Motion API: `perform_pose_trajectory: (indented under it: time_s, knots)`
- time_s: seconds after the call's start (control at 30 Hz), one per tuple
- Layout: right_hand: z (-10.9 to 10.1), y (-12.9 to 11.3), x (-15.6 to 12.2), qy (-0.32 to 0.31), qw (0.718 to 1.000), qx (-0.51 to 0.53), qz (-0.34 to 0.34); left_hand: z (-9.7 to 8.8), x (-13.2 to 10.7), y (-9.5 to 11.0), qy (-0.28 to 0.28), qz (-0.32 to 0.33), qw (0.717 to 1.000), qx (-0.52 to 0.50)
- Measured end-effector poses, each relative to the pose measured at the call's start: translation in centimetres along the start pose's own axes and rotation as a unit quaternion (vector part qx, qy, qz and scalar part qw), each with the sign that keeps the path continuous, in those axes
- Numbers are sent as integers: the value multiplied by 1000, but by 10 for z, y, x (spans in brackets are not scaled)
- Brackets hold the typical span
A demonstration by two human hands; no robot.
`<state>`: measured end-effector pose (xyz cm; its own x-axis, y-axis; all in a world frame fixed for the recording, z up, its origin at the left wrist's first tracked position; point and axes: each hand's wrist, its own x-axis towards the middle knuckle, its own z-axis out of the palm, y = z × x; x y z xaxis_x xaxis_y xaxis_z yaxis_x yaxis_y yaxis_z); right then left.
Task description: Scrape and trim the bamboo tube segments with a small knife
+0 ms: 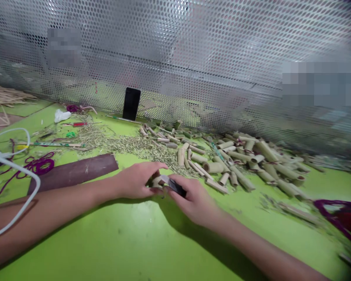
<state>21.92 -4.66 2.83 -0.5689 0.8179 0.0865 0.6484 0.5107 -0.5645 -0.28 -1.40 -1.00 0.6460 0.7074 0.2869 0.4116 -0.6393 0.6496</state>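
My left hand [139, 180] is closed round a small pale bamboo piece [157, 182], mostly hidden by the fingers. In my right hand [194, 197] is a knife with a dark handle [178, 188]; its short metal blade [165, 179] lies against or very near the bamboo piece. Both hands meet just above the green table top [128, 242]. Behind them lies a strip of bamboo shavings [134, 145], and cut bamboo tubes [215, 168] are heaped to the right.
A perforated metal screen [175, 58] runs along the back, with a phone [131, 103] leaning on it. A brown sheet strip [76, 171], purple cord [43, 166], red screwdriver [79, 124] and white cable [36, 183] are at left. More purple cord [324, 207] lies at far right.
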Motion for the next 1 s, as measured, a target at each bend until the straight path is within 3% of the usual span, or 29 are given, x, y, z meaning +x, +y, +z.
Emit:
perform_pose_trajectory:
  time_s: [0.3, 0.63, 0.8, 0.93, 1.0]
  knots:
    - [3, 2, 6, -3, 999, -12, 41, -2, 0, 5, -17, 3, 1000, 3]
    - [1, 5, 1, -34, 999, -11, 17, -3, -1, 4, -19, -9, 1000, -8]
    - [-18, 18, 3, 48, 997, 29, 52, -5, -1, 6, -6, -54, 998, -13]
    - [-31, 39, 12, 137, 988, -23, 66, -7, -2, 8, -11, -62, 998, -18]
    - [-33, 48, 16, 151, 984, -52, 75, -7, -3, 8, -13, -64, 998, -19]
